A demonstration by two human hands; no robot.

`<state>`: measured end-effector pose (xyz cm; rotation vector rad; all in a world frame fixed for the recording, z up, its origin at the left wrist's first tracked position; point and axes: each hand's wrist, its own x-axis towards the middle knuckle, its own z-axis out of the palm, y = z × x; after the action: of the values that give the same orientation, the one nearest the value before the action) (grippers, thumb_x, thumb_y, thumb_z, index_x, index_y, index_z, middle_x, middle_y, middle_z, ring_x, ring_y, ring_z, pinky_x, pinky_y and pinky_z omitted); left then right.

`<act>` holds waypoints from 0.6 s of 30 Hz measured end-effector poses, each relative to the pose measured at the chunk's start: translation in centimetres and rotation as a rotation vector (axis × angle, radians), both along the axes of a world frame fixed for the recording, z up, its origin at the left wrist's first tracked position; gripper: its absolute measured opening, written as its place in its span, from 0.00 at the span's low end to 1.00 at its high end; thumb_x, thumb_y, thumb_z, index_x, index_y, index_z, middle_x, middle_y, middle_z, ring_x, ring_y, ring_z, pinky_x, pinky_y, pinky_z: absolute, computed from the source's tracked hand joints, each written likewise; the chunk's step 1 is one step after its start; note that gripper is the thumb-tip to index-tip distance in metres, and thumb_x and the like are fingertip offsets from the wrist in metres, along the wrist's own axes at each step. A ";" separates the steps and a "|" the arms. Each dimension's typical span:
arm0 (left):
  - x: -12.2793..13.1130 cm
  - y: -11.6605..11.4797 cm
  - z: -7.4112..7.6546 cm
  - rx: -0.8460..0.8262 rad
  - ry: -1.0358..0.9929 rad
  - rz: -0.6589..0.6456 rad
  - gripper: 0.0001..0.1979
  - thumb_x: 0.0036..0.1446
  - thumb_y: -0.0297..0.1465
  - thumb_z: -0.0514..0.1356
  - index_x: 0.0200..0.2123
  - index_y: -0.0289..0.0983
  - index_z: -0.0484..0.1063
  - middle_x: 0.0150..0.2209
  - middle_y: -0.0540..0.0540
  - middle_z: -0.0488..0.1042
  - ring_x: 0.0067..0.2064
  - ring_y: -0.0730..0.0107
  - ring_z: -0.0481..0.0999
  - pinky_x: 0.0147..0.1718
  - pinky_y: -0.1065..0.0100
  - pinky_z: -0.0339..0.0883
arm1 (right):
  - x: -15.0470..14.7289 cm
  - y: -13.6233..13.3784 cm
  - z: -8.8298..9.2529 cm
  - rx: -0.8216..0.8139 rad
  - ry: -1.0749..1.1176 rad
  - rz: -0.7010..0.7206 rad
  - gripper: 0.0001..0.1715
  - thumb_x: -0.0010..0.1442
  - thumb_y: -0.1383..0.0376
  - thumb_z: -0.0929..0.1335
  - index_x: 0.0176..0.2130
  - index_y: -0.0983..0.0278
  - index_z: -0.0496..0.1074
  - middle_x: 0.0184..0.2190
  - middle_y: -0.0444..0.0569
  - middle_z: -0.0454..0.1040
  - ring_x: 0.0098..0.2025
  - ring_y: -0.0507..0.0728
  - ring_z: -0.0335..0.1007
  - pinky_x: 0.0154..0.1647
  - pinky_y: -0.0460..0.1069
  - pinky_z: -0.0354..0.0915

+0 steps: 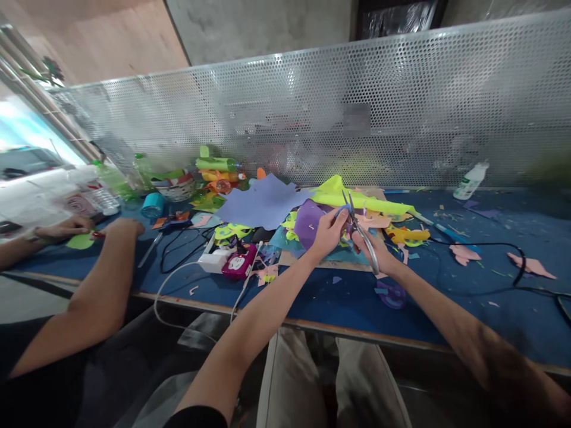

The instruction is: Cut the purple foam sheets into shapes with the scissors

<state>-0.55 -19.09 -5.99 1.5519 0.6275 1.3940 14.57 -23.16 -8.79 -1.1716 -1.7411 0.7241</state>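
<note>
My right hand grips a pair of metal scissors, with the blades pointing up and away from me. Pinched in my left hand is a small blue-purple paper piece, right beside the blades. Whether the blades touch the paper I cannot tell. Just behind my left hand lies a rounded purple sheet. A large lavender sheet with a jagged edge spreads out farther left, and a bright yellow-green sheet lies beyond my hands.
A magenta power adapter with cables stands left of my forearm. Orange cut-outs, pink scraps and a white bottle are to the right. A co-worker's hands hold green paper at far left. A perforated metal panel borders the table.
</note>
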 end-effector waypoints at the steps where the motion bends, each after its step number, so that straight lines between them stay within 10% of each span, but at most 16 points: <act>1: 0.1 -0.1 0.0 0.001 0.003 0.006 0.29 0.59 0.58 0.61 0.26 0.38 0.63 0.21 0.53 0.57 0.23 0.76 0.55 0.23 0.69 0.50 | 0.0 0.0 -0.1 0.002 -0.002 -0.005 0.25 0.62 0.40 0.60 0.30 0.56 0.62 0.23 0.42 0.63 0.29 0.58 0.61 0.36 0.54 0.64; 18: 0.0 1.2 -1.0 -0.106 -0.040 -0.205 0.27 0.59 0.55 0.63 0.29 0.37 0.63 0.21 0.57 0.53 0.21 0.81 0.50 0.21 0.71 0.46 | -0.2 0.6 -1.6 -0.069 0.039 0.033 0.35 0.59 0.32 0.53 0.26 0.57 0.61 0.18 0.44 0.63 0.21 0.55 0.58 0.24 0.53 0.60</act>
<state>-0.53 -17.88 -7.01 1.4572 0.4958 1.2152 14.42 -22.60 -10.38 -1.1704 -1.7178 0.8278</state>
